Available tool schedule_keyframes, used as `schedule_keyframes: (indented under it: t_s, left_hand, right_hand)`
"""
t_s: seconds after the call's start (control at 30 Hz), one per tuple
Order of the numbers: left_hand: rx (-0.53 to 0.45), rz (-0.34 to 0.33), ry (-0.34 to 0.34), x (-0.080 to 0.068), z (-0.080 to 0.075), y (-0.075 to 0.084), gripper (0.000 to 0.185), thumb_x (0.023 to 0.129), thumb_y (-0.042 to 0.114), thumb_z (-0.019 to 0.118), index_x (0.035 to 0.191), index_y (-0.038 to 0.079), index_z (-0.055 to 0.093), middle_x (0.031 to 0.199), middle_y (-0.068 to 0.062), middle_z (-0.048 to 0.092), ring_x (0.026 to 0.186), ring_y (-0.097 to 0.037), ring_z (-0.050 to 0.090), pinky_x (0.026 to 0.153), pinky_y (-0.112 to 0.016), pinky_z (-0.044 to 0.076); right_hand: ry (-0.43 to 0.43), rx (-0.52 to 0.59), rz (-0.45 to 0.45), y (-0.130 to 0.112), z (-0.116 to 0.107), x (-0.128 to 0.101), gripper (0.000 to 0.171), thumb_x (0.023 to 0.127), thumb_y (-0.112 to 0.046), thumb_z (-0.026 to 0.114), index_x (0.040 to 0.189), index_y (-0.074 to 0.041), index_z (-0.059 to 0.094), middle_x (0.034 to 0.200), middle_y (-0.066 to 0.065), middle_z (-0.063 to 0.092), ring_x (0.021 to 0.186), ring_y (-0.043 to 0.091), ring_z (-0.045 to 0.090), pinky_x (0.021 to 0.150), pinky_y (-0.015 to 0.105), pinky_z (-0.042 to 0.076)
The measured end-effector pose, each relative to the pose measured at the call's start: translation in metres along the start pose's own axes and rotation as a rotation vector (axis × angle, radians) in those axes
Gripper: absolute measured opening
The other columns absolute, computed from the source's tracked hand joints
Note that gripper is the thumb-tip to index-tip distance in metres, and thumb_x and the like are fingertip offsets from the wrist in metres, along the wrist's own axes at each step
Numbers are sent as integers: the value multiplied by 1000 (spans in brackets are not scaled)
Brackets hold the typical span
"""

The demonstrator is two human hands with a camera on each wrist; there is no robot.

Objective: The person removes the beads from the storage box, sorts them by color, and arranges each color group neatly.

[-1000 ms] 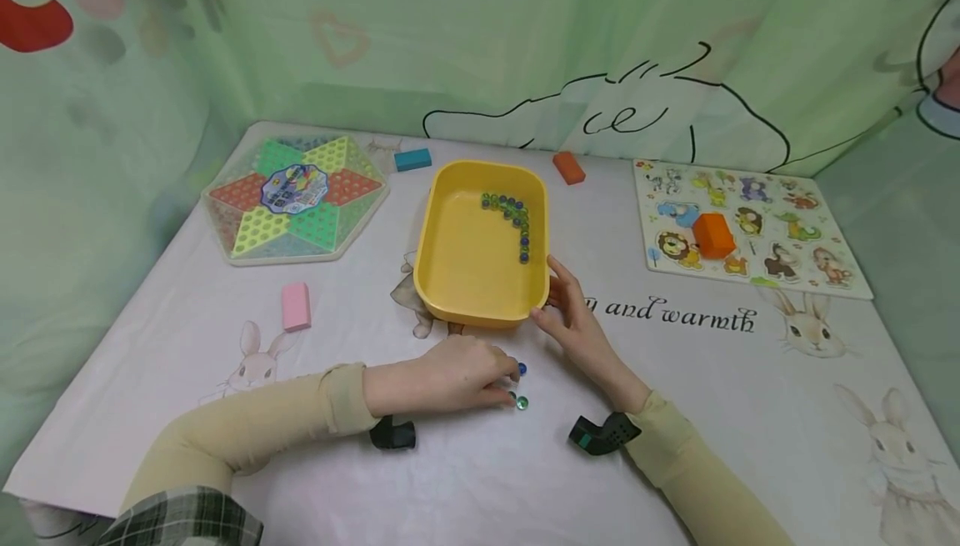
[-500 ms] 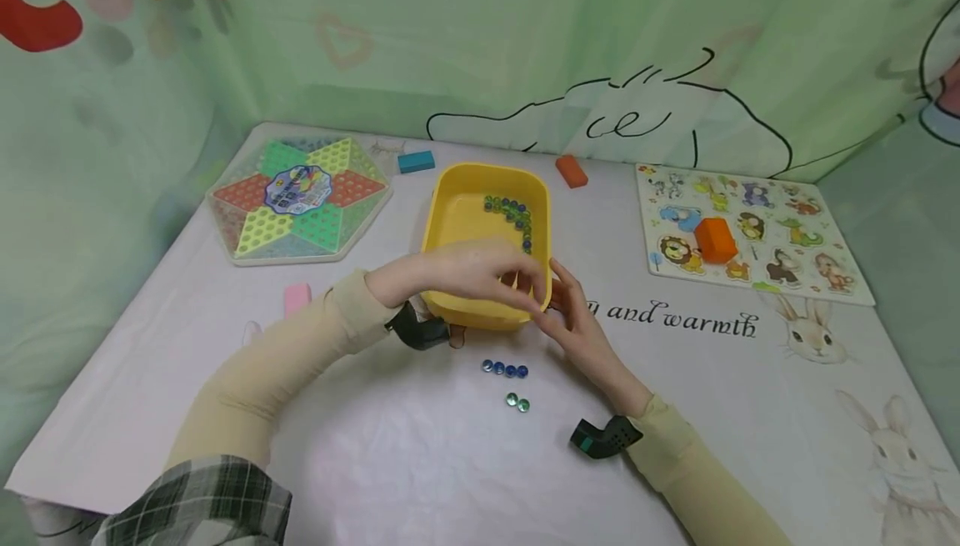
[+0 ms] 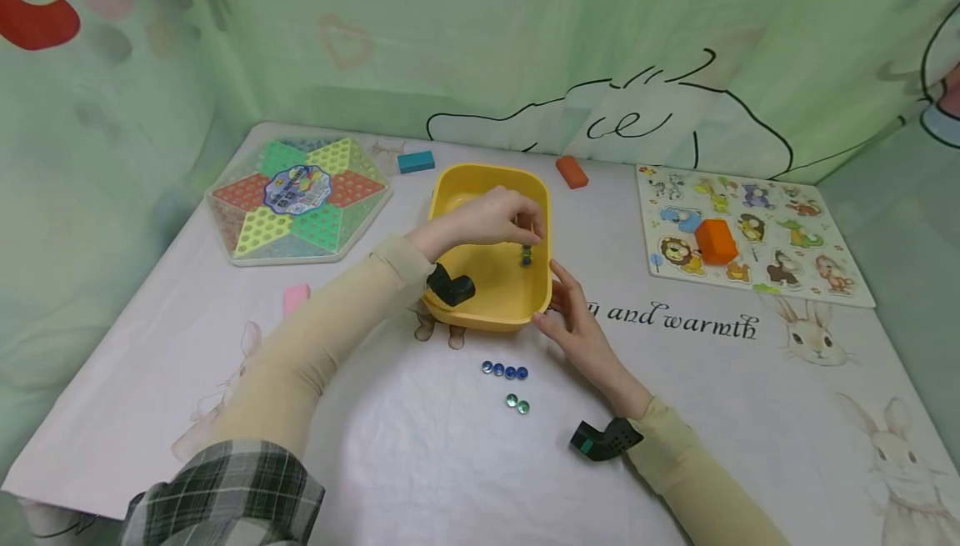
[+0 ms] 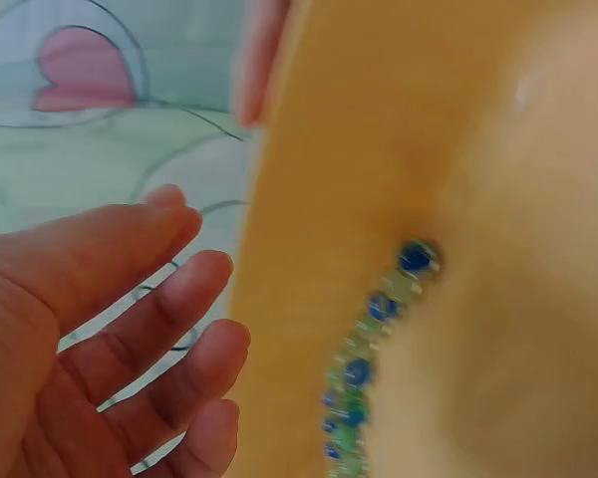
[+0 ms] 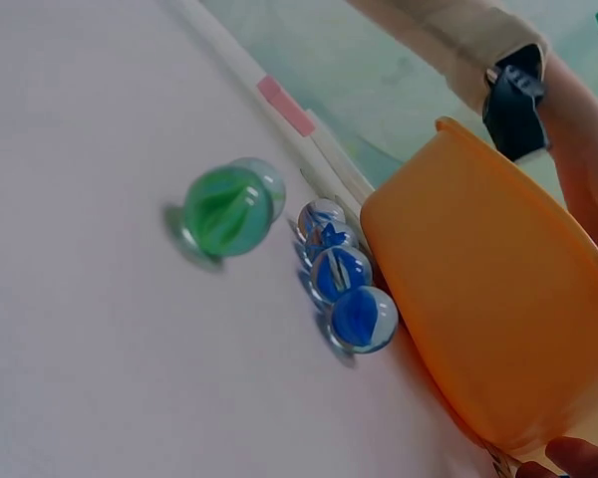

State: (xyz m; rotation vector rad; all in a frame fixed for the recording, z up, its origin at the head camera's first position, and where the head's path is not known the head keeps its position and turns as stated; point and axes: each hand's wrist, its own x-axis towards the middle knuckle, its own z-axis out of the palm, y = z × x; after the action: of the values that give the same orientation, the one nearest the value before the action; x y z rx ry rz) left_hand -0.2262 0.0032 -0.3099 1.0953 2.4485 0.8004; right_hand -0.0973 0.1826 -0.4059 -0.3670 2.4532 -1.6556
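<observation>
Operator: Where is the yellow tub (image 3: 491, 296), and how does it look?

Observer: It stands upright before you on the white-covered worktop (image 3: 420, 454), a rounded rectangle with a smooth floor. From your right wrist, its outer wall looks orange.

Operator: And the left hand (image 3: 491, 217)?

Observer: You have it above the tub's right half, fingers loosely bent with gaps between most of them, and nothing shows in its grasp. Beside it, inside the tub, a curving line of marbles (image 4: 357, 372) mixes deep blue with green; your left wrist view blurs them slightly, and from your head the hand covers most of the line.

Operator: The right hand (image 3: 583, 331)?

Observer: Your thumb rests at the tub's near right corner and your index finger along its right wall, loosely spread, not wrapped round it.

Operator: What lies outside?

Observer: Just on the near side of the tub, you have four blue marbles (image 5: 342, 274) side by side, clear glass with blue swirls. Nearer to you sit two green marbles (image 5: 227, 211), the front one showing a leaf-like green swirl.
</observation>
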Motion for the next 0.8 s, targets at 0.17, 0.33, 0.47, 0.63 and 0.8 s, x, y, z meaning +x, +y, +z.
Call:
schedule_keyframes:
  t_s: [0.17, 0.33, 0.47, 0.63, 0.8]
  left_hand:
    - [129, -60, -80, 13, 9, -7, 10, 88, 20, 62, 94, 13, 66, 90, 0, 63, 81, -13, 51, 74, -23, 43]
    - [240, -119, -149, 19, 19, -14, 13, 87, 17, 64, 99, 14, 67, 98, 0, 62, 88, -14, 51, 79, -26, 43]
    - [289, -148, -159, 20, 25, -15, 16, 86, 17, 64, 102, 17, 67, 100, 1, 62, 90, -14, 53, 79, -27, 45]
    - [353, -156, -148, 19, 29, -13, 17, 87, 20, 64, 103, 18, 66, 102, 2, 62, 91, -13, 54, 79, -27, 46]
    - [386, -165, -145, 18, 32, -11, 16, 87, 20, 63, 103, 19, 66, 102, 2, 62, 91, -13, 53, 80, -27, 46]
  right_hand:
    - [0, 13, -11, -1, -1, -1, 72, 92, -19, 55, 147, -32, 10, 144, 19, 33, 126, 36, 39, 106, 58, 21]
    - [1, 15, -20, 0, 0, 0, 72, 92, -16, 55, 148, -29, 10, 143, 20, 33, 126, 37, 39, 107, 57, 21]
    - [7, 8, -20, 0, 0, 0, 72, 92, -14, 54, 148, -27, 10, 144, 20, 33, 127, 36, 39, 107, 57, 20]
    - [8, 2, -13, -1, 0, 0, 72, 92, -14, 54, 148, -28, 10, 144, 19, 33, 127, 36, 39, 107, 57, 20]
    - [5, 3, -12, -2, 0, 0, 73, 92, -14, 54, 148, -28, 10, 143, 19, 34, 127, 36, 39, 107, 57, 20]
